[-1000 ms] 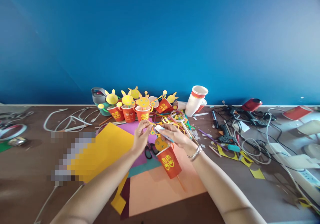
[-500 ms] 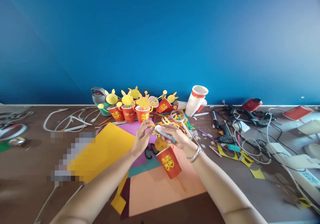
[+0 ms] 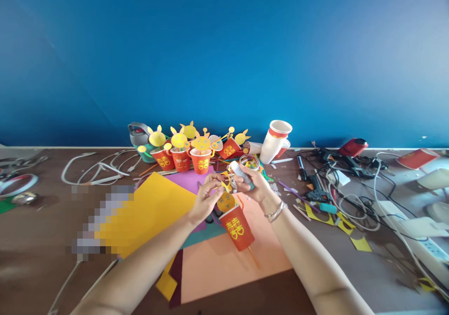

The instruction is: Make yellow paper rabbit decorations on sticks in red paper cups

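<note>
My left hand [image 3: 207,199] pinches a small yellow paper piece [image 3: 224,186] between thumb and fingertips, just above a round yellow paper face [image 3: 226,202]. That face sticks out of the mouth of a red paper cup [image 3: 237,228], which lies tilted on a peach paper sheet [image 3: 206,270] with a thin orange stick [image 3: 254,257] coming from its base. In my right hand [image 3: 258,186] is a glue stick [image 3: 242,173], its white end pointing up and left, a little apart from the yellow piece. Scissors, partly hidden by my left hand, lie beneath it.
Several red cups with yellow paper animal heads [image 3: 178,140] stand at the back by the blue wall. Stacked white cups [image 3: 275,142] are right of them. Glue guns [image 3: 317,188], cables and a power strip [image 3: 430,247] clutter the right. Yellow sheets [image 3: 147,212] lie left.
My right hand has drawn the glue stick away from the yellow piece, to the right and slightly up. My left hand has lowered a little toward the paper face.
</note>
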Demonstrator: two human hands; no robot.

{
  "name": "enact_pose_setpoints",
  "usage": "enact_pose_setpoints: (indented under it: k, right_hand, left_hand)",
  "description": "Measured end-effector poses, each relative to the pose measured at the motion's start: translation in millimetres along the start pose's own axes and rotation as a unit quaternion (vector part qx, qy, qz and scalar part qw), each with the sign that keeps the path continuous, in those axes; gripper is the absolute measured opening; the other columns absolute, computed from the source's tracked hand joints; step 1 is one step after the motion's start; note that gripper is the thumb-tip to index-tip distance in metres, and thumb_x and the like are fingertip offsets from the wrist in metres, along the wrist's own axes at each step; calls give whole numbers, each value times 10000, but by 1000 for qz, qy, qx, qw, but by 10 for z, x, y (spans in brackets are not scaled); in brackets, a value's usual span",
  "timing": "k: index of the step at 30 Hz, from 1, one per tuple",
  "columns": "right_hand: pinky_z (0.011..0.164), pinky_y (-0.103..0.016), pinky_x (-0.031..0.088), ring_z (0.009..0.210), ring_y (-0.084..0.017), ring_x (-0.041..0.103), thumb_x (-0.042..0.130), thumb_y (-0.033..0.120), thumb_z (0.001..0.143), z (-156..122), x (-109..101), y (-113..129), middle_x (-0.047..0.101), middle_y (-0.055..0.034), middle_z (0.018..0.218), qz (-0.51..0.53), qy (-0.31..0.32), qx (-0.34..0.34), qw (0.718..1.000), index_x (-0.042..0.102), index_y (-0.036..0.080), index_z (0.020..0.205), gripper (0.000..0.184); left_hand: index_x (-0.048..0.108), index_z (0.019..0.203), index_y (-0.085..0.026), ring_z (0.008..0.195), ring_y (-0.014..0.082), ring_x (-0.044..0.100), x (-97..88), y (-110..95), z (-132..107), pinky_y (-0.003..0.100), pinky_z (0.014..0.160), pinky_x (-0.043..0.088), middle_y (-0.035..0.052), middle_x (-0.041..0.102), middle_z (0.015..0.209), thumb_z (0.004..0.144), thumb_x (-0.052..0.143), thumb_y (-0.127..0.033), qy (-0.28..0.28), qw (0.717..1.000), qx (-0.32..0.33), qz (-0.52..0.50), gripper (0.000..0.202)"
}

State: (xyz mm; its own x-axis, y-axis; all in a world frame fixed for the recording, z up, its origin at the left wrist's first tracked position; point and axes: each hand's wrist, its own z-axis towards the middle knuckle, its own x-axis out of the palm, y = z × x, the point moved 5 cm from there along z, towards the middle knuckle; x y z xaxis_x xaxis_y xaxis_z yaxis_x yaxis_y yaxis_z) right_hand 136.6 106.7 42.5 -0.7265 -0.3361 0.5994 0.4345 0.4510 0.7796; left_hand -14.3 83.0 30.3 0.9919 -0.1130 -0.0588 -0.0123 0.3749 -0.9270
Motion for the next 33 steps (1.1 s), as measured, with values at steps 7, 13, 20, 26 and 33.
enact_pose_setpoints:
  k: [7,13,20,26,33]
  right_hand:
    - [396,-227,239,405,-61,359,640,438,772,-79,-126,255,522,26,576,-72,-47,-86,993,544,171,735,287]
    - [489,-222,384,572,-106,545,728,422,689,-144,-260,362,637,-17,745,-152,-126,-109,974,628,178,858,313]
    - [585,-270,419,646,-160,572,706,347,637,-435,-854,916,660,-26,763,-453,-350,-235,786,653,168,825,264]
    - [649,-305,424,709,-208,610,646,298,650,-498,-1030,976,690,-54,790,-598,-425,-166,659,622,172,761,170]
    - [722,-269,482,804,-167,623,610,256,776,-331,-206,585,686,-34,924,-622,-97,-224,744,636,188,978,215]
  left_hand:
    - [640,679,-191,852,175,529,-81,159,21,286,735,452,44,551,897,790,665,-404,-90,994,-43,-45,241]
    - [642,670,-189,764,145,510,-91,159,27,264,677,432,33,552,867,760,688,-411,-107,989,-69,-72,244]
    - [661,683,-191,787,149,517,-96,172,35,257,702,431,22,552,839,772,675,-398,-97,992,-63,-52,226]
    - [682,724,-198,791,158,543,-92,156,35,262,698,451,25,573,826,793,653,-389,-79,996,-43,-4,205]
    - [685,755,-198,804,164,553,-127,60,12,271,688,460,33,573,820,795,661,-410,-143,989,11,26,217]
